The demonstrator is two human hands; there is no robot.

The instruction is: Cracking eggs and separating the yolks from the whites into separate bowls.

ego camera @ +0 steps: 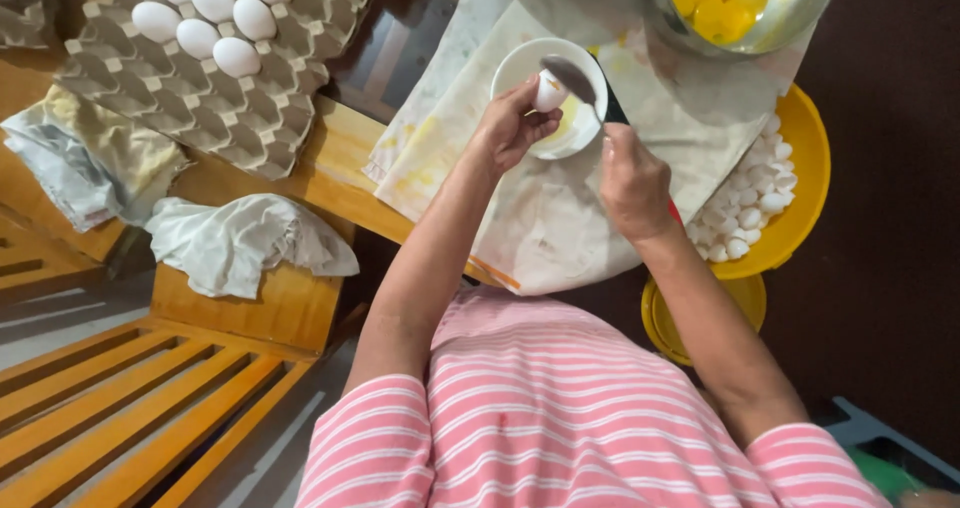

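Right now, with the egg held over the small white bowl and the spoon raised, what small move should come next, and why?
Probably tap the spoon on the egg. The left hand holds the egg, apparently uncracked, over the small white bowl, and the right hand poises the spoon just above it.

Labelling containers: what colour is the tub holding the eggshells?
Yellow tub, head view.

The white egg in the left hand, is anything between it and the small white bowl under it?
Nothing visible: the white egg, held by the left hand, sits directly over the small white bowl; the right hand holds a black-handled spoon beside it.
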